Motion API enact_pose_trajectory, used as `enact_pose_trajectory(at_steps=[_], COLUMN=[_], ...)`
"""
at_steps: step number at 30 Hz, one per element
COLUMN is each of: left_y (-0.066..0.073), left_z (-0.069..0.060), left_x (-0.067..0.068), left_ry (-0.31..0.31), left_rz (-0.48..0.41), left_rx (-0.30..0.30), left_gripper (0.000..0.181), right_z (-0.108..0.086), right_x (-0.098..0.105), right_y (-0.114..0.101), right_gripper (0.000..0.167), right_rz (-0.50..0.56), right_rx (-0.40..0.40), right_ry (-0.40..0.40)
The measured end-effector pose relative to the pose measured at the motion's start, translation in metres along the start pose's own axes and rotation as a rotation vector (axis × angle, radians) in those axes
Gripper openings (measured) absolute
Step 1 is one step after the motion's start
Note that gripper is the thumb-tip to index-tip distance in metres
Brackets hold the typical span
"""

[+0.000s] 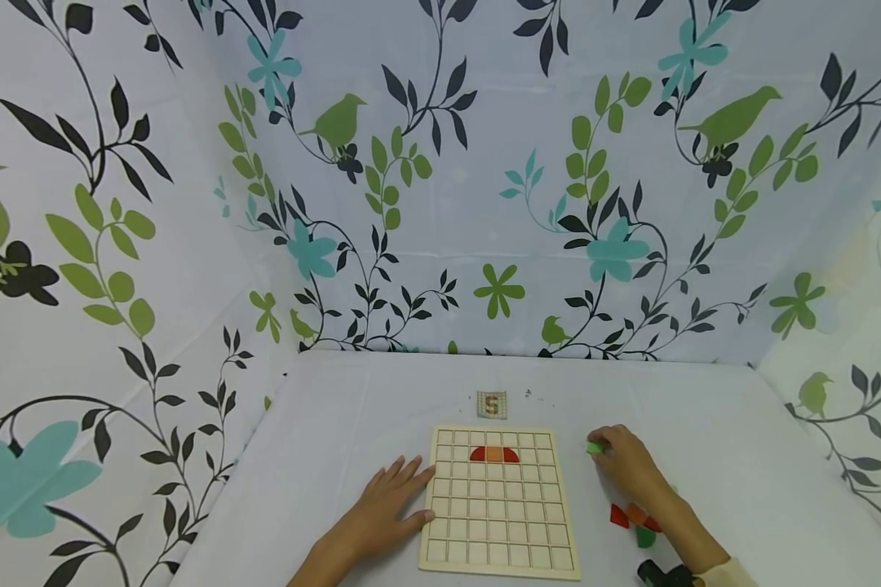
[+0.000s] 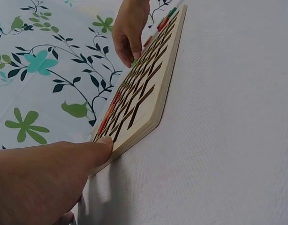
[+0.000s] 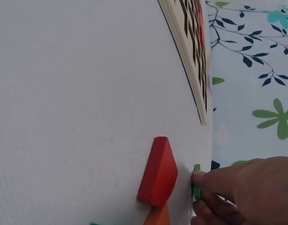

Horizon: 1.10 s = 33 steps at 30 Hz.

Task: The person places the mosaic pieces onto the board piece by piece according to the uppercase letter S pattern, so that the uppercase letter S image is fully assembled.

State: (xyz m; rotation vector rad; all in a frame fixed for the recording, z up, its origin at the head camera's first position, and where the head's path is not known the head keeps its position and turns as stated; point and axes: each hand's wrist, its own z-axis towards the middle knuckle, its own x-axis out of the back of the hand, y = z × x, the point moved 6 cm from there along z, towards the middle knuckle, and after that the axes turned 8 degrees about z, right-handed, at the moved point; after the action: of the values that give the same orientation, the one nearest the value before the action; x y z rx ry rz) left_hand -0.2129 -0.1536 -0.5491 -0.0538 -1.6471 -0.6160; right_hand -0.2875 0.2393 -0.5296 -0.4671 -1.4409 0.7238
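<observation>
A light wooden grid board (image 1: 495, 509) lies on the white table. Near its far end, a red quarter-round piece (image 1: 478, 453), an orange square (image 1: 494, 454) and another red piece (image 1: 511, 455) sit side by side in one row. My left hand (image 1: 382, 514) rests at the board's left edge, fingers extended and fingertips and thumb touching the rim. To the right of the board, my right hand (image 1: 627, 465) pinches a small green piece (image 3: 197, 185) between thumb and fingers, close to the table surface.
Loose pieces lie near the right forearm: a red one (image 1: 619, 516), an orange one (image 1: 635, 513) and a dark green one (image 1: 646, 536). Beyond the board is a small patterned card (image 1: 492, 405) with a coloured figure. A leaf-and-bird printed curtain (image 1: 440, 244) hangs behind the table.
</observation>
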Motion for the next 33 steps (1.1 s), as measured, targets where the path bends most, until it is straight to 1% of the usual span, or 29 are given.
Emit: enact_pose_trajectory(at_steps=[6, 12, 19, 22, 25, 28, 30, 33], left_y=[0.001, 0.003, 0.001, 0.001, 0.001, 0.001, 0.001, 0.002], left_z=[-0.001, -0.001, 0.000, 0.000, -0.001, -0.001, -0.002, -0.002], left_x=[0.001, 0.004, 0.001, 0.001, 0.001, 0.001, 0.002, 0.002], left_ry=[-0.001, 0.010, -0.001, -0.005, -0.008, -0.008, -0.010, -0.014], left_rz=[0.000, -0.003, 0.002, -0.002, 0.000, -0.001, 0.000, 0.002], left_rx=[-0.005, -0.015, -0.001, 0.001, 0.001, 0.002, 0.004, 0.008], left_gripper=[0.069, 0.068, 0.069, 0.069, 0.069, 0.069, 0.069, 0.069], right_z=[0.003, 0.013, 0.025, 0.028, 0.029, 0.027, 0.025, 0.020], right_x=[-0.004, -0.009, -0.014, -0.021, -0.027, -0.036, -0.044, -0.060], right_y=[-0.008, -0.013, -0.019, -0.024, -0.034, -0.048, -0.058, -0.077], right_gripper=[0.022, 0.023, 0.022, 0.025, 0.027, 0.028, 0.027, 0.023], right_rz=[-0.030, -0.042, -0.028, -0.029, -0.026, -0.010, 0.018, 0.057], right_rx=[0.052, 0.046, 0.079, 0.074, 0.067, 0.066, 0.081, 0.141], right_ry=[0.013, 0.002, -0.007, -0.009, -0.004, -0.010, -0.025, -0.062])
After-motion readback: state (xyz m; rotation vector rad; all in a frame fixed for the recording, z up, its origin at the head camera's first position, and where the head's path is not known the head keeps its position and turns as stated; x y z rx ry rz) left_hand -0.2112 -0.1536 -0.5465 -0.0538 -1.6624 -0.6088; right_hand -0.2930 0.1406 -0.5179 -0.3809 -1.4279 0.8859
